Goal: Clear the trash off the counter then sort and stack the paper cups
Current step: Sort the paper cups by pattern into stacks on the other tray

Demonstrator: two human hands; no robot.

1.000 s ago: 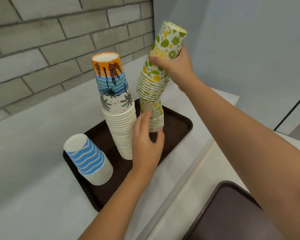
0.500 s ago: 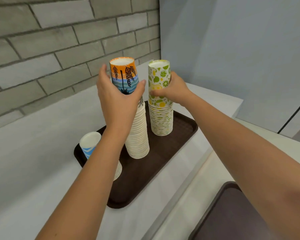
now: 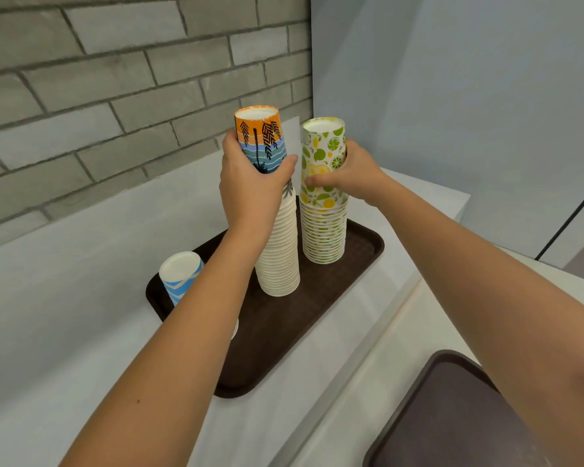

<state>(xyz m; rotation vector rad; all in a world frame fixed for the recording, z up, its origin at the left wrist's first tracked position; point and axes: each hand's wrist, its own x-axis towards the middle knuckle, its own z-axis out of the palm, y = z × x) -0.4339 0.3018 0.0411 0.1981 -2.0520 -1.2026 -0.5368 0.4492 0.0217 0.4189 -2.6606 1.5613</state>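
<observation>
My left hand (image 3: 250, 183) is wrapped around the top of the palm-tree cup stack (image 3: 279, 257). My right hand (image 3: 354, 173) grips the top of the lemon cup stack (image 3: 322, 230). Both stacks stand side by side on the brown tray (image 3: 284, 348), with the blue wavy cups (image 3: 179, 274) at its left end.

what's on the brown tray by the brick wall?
Three upside-down cup stacks on the tray: palm-print stack, held by the left hand; lemon-lime stack, held by the right hand; blue-wave stack. The left forearm covers the blue-wave stack's lower part.
</observation>
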